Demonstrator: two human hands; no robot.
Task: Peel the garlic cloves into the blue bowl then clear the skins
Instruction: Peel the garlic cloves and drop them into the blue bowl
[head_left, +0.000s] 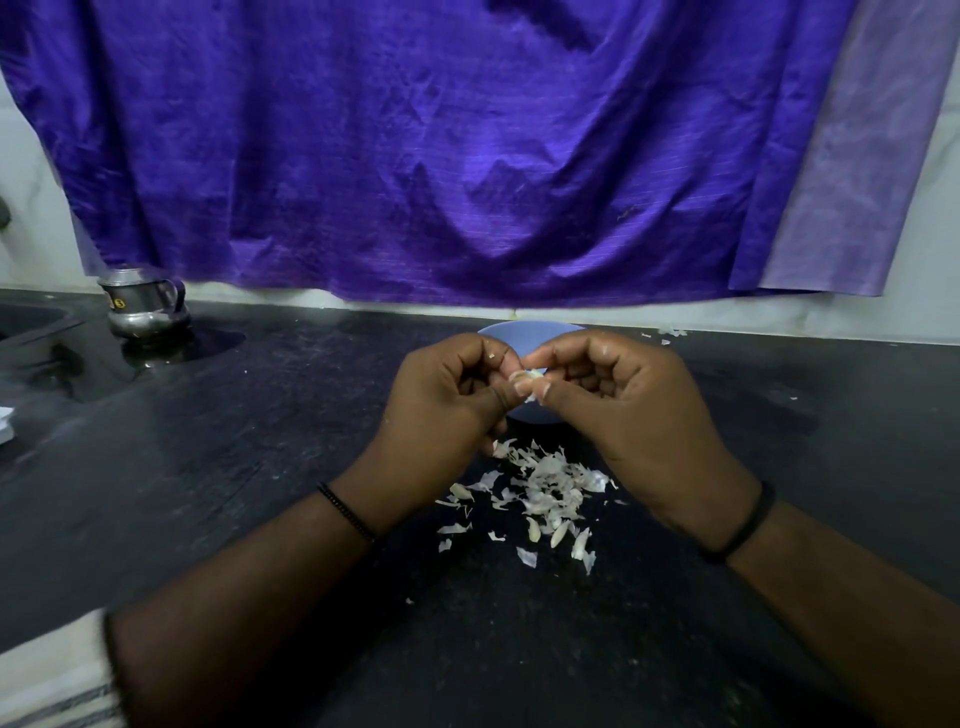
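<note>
At the left edge of the frame, on the dark surface (234, 441), a steel jug (143, 306) stands in the upper left, beside the rim of a sink (31, 317); what it contains cannot be seen. Toward the centre, the left hand (441, 405) is curled, its thumb and fingertips pinching a garlic clove (529, 375); the right hand (628, 410) meets it from the other side, fingers bent, thumb and forefinger nipping the same clove, so the two hands are together and both clamped on it. Behind and under the hands sits the blue bowl (530, 330), mostly hidden by them; its contents cannot be told. Below the hands, in the middle of the frame, a pile of garlic skins (545, 493) lies scattered on the surface; a few stray bits (667, 332) lie near the wall at the upper right. A purple cloth (467, 156) hangs across the top.
</note>
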